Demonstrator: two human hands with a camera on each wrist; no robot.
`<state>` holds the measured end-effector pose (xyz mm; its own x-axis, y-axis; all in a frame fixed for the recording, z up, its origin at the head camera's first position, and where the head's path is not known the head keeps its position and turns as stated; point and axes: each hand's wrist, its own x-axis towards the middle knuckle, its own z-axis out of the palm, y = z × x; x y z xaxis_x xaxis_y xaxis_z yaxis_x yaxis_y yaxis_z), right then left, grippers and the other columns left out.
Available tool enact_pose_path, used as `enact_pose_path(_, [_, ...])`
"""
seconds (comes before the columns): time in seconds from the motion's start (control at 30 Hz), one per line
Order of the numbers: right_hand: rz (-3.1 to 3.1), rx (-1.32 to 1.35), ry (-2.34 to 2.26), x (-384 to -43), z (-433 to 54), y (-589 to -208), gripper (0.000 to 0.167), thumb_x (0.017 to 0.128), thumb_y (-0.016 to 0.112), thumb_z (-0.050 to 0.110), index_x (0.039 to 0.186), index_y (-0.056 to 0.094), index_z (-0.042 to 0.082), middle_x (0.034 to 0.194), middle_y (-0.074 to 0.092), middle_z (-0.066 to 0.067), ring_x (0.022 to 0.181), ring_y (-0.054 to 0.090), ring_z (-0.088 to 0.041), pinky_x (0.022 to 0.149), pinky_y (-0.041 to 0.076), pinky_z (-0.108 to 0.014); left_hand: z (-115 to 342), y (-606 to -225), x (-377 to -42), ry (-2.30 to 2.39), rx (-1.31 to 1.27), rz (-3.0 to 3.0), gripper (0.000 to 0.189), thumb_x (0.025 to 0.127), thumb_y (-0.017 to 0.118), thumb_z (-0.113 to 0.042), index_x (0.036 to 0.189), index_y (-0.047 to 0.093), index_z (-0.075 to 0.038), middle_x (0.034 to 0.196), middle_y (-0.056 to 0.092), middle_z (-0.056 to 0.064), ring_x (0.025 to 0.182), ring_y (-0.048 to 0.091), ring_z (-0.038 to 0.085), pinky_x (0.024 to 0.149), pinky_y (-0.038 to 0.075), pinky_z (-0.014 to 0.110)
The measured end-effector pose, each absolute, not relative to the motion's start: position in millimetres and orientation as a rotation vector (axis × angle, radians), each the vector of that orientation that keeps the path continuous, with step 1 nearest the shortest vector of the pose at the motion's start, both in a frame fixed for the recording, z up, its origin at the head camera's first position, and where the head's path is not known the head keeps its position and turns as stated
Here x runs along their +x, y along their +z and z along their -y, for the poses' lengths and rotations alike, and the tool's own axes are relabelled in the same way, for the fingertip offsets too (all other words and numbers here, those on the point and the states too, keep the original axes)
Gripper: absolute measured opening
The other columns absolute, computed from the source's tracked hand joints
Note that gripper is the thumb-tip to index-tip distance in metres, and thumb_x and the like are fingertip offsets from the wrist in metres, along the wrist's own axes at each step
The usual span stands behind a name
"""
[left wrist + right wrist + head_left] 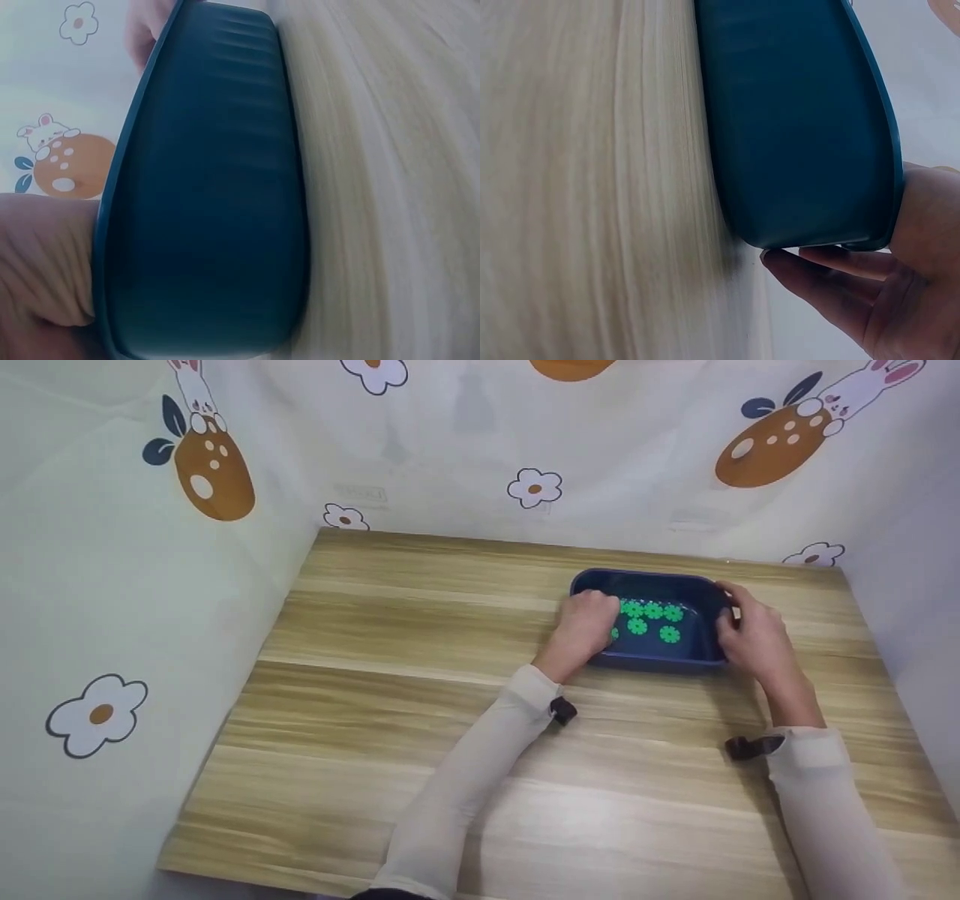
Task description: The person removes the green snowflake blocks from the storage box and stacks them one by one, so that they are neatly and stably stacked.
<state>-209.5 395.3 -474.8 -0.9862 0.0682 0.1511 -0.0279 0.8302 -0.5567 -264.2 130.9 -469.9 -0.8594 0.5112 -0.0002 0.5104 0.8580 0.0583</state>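
Observation:
A dark blue rectangular tub point(660, 661) rests on the wooden table, with several small green flower-shaped pieces point(670, 634) on its floor. My left hand point(581, 630) is bent over the tub's left end, its knuckles above the inside. Its fingertips are hidden, so whether they pinch a piece is not visible. In the left wrist view, that hand point(41, 277) lies just past the tub's long rim. My right hand point(757, 637) grips the right end, thumb on the inner side and fingers outside. The right wrist view shows its fingers point(829, 292) against the outer end wall.
The wooden table point(390, 697) extends to the left and in front of the tub. A patterned cloth point(450, 457) hangs behind the table and along both sides. Dark straps point(562, 710) sit at both wrists, over pale sleeves.

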Motion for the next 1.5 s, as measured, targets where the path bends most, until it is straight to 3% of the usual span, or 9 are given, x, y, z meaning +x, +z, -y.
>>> enact_pose_path(0.27, [2.856, -0.042, 0.881, -211.0, -395.4, -474.9, 0.052, 0.108, 0.045, 0.009, 0.160, 0.048, 0.006, 0.147, 0.059, -0.039, 0.114, 0.065, -0.048, 0.101, 0.050, -0.068, -132.0, -471.8, -266.9, 0.066, 0.837, -3.010, 0.012, 0.101, 0.073, -0.023, 0.109, 0.082, -0.022, 0.108, 0.081, -0.003, 0.101, 0.074, 0.016, 0.075, 0.065, 0.036])
enact_pose_path(0.77, [2.857, -0.047, 0.899, -210.9, -395.5, -474.7, 0.052, 0.109, 0.045, 0.009, 0.161, 0.047, 0.007, 0.147, 0.059, -0.039, 0.112, 0.064, -0.048, 0.102, 0.050, -0.068, -128.5, -471.8, -268.1, 0.087, 0.885, -2.999, 0.020, 0.098, 0.080, -0.036, 0.110, 0.081, -0.020, 0.108, 0.080, -0.001, 0.100, 0.075, 0.019, 0.076, 0.064, 0.039])
enact_pose_path(0.9, [2.855, -0.045, 0.901, -210.4, -394.8, -474.1, 0.052, 0.108, 0.045, 0.009, 0.161, 0.048, 0.007, 0.146, 0.059, -0.039, 0.113, 0.065, -0.049, 0.102, 0.050, -0.069, -125.9, -472.9, -267.9, 0.110, 0.924, -2.992, 0.030, 0.095, 0.083, -0.045, 0.115, 0.078, -0.022, 0.109, 0.080, -0.002, 0.101, 0.075, 0.020, 0.077, 0.063, 0.038])
enact_pose_path(1.07, [2.832, -0.044, 0.891, -210.4, -392.9, -474.2, 0.052, 0.107, 0.046, 0.009, 0.159, 0.050, 0.007, 0.144, 0.061, -0.040, 0.113, 0.067, -0.050, 0.101, 0.051, -0.069, -123.1, -473.8, -268.2, 0.141, 0.968, -2.990, 0.042, 0.085, 0.089, -0.058, 0.114, 0.079, -0.029, 0.111, 0.081, -0.008, 0.105, 0.075, 0.016, 0.078, 0.063, 0.036])
enact_pose_path(1.27, [2.829, -0.041, 0.887, -210.5, -391.7, -475.0, 0.052, 0.108, 0.046, 0.009, 0.160, 0.049, 0.006, 0.143, 0.061, -0.040, 0.112, 0.068, -0.049, 0.099, 0.053, -0.068, -124.1, -471.4, -269.4, 0.195, 0.966, -2.932, 0.026, 0.085, 0.092, -0.048, 0.107, 0.085, -0.036, 0.111, 0.082, -0.012, 0.106, 0.075, 0.014, 0.080, 0.063, 0.035])
enact_pose_path(1.5, [2.813, -0.045, 0.887, -210.7, -393.5, -475.8, 0.052, 0.108, 0.046, 0.009, 0.159, 0.050, 0.008, 0.142, 0.062, -0.040, 0.109, 0.070, -0.050, 0.097, 0.054, -0.069, -126.6, -467.9, -269.3, 0.224, 0.962, -2.867, 0.025, 0.090, 0.089, -0.041, 0.109, 0.082, -0.026, 0.115, 0.080, -0.004, 0.106, 0.074, 0.019, 0.087, 0.063, 0.037])
